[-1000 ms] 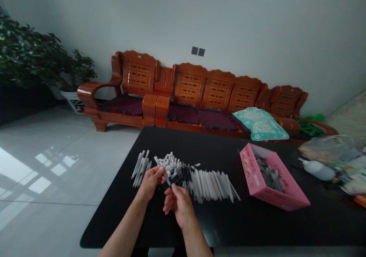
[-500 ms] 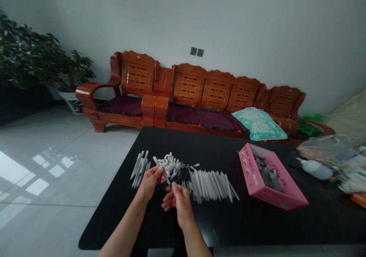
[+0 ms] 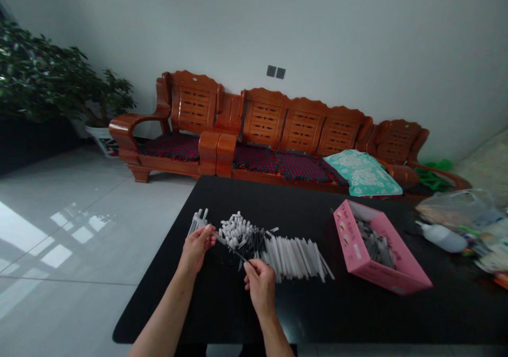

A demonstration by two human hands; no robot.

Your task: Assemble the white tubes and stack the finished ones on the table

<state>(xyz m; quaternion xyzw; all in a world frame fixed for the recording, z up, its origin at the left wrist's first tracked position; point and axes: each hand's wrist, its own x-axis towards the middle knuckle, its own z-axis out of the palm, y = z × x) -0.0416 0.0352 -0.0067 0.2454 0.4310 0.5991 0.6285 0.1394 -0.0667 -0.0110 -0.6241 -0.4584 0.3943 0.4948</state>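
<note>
My left hand (image 3: 197, 247) pinches one end of a slim, pale pen-like tube (image 3: 221, 240). My right hand (image 3: 260, 283) is closed on a thin dark rod (image 3: 239, 255), which runs in line with the tube between my hands; I cannot tell how far it sits inside. Just beyond them lies a heap of small white caps (image 3: 236, 227). Beside the heap is a bunch of dark thin rods (image 3: 256, 239), with a row of translucent white tubes (image 3: 293, 256) to its right. Several capped pen-like sticks (image 3: 197, 221) lie behind my left hand, partly hidden.
The black table (image 3: 309, 314) holds a pink box (image 3: 387, 275) with greyish slim pieces inside. A white squeeze bottle (image 3: 444, 238) and plastic bags (image 3: 456, 206) lie at its right end. Behind stands a wooden sofa (image 3: 226, 150) with a teal cushion (image 3: 365, 172).
My hands have moved apart, the left one leftward and the right one to the right. The dark rod now shows between them. The capped sticks are more covered by my left hand.
</note>
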